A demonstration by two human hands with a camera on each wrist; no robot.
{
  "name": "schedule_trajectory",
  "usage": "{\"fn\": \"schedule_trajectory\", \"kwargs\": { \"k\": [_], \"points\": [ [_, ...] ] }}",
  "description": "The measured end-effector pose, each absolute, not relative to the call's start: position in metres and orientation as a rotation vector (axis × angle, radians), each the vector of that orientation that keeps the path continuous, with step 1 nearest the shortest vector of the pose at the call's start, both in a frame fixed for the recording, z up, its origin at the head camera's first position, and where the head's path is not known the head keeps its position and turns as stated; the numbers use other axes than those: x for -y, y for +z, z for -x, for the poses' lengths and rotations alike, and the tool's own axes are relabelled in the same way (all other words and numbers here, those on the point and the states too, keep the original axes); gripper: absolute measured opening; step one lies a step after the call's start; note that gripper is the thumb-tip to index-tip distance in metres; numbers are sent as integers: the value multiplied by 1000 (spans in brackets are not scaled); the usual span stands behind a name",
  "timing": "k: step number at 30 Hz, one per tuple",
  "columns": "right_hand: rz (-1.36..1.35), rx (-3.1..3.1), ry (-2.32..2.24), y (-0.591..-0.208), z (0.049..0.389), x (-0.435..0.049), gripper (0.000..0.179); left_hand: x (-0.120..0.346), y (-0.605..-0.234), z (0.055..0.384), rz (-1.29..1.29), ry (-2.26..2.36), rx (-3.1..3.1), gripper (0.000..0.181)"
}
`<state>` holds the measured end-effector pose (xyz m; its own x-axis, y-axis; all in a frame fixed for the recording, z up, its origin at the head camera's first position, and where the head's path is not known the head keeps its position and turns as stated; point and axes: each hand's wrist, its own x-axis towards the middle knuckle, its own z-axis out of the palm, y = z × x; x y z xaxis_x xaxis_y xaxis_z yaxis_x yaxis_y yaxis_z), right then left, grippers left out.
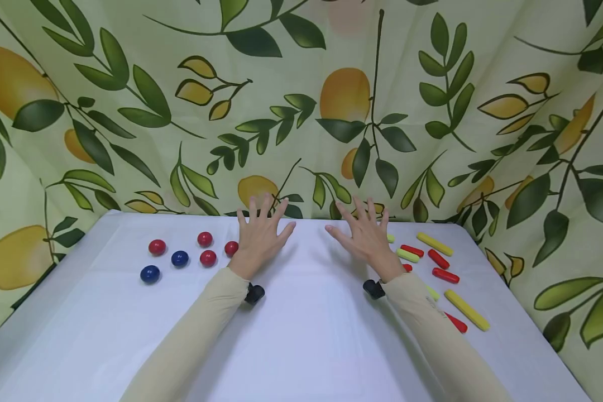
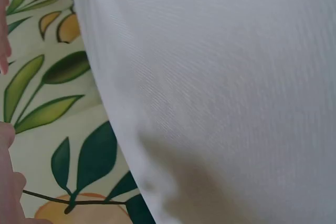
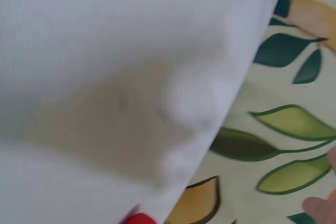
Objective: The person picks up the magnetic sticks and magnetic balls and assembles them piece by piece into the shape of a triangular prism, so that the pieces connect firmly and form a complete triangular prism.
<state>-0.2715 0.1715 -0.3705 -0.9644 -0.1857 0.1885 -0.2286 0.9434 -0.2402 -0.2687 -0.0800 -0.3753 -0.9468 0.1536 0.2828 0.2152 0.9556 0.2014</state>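
Beige sleeves (image 1: 191, 335) slant in from the bottom of the head view and lead up to two bare hands, palms down over a white-covered table (image 1: 306, 346). A small black device (image 1: 254, 293) sits at the left wrist and a matching black wrist unit (image 1: 373, 289) at the right.

The left hand (image 1: 257, 240) has its fingers spread and its thumb out to the side, and holds nothing. Just beside it in the head view is a red ball (image 1: 230, 249), partly covered by the hand; three more red balls (image 1: 208, 258) and two blue balls (image 1: 180, 258) lie further left, apart from one another.

The right hand (image 1: 365, 240) is likewise spread and holds nothing. To its right lie scattered rounded sticks: two long yellow sticks (image 1: 466, 310), several red sticks (image 1: 445, 275) and some lime-green sticks (image 1: 407, 255). The hand and forearm hide a few in part, so their full count cannot be told. One lime-green stick and one red stick lie close together.

Behind the far table edge hangs a pale curtain (image 1: 301, 61) printed with green leaves and orange fruit.
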Motion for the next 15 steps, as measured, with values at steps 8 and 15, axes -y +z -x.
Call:
{"fn": "schedule_trajectory", "kwargs": {
  "k": [8,15],
  "points": [
    [-366,2886,387,-362,253,-171,75,86,-375,258,269,-425,2859,63],
    [-396,2879,408,-357,243,-176,70,92,-373,248,261,-473,2854,61]
  ]
}}
